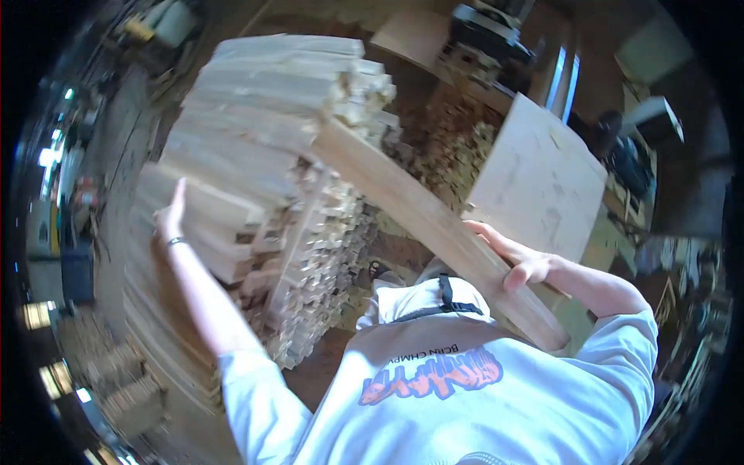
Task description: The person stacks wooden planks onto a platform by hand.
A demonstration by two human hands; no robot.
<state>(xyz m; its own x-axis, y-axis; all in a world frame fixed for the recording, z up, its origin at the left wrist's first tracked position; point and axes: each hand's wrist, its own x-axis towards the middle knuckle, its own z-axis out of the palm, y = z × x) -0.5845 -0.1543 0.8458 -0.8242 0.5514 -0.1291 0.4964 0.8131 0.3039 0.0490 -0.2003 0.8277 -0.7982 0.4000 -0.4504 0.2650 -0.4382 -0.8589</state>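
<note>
My right hand grips a long wooden plank near its close end, thumb on the broad face and fingers at the far edge. The plank slants from beside my body up to the stack, and its far end meets or overlaps the stack's end faces. My left hand, with a dark band at the wrist, reaches out over the big stack of wooden planks. Its thumb or a finger is stretched out, and the hand appears to touch a board on the lower step. The other fingers are hard to make out.
A large pale panel lies to the right, beside a heap of wood offcuts. Behind stands a dark machine with metal rails. More stacked wood is at the lower left. My shoe is beside the stack.
</note>
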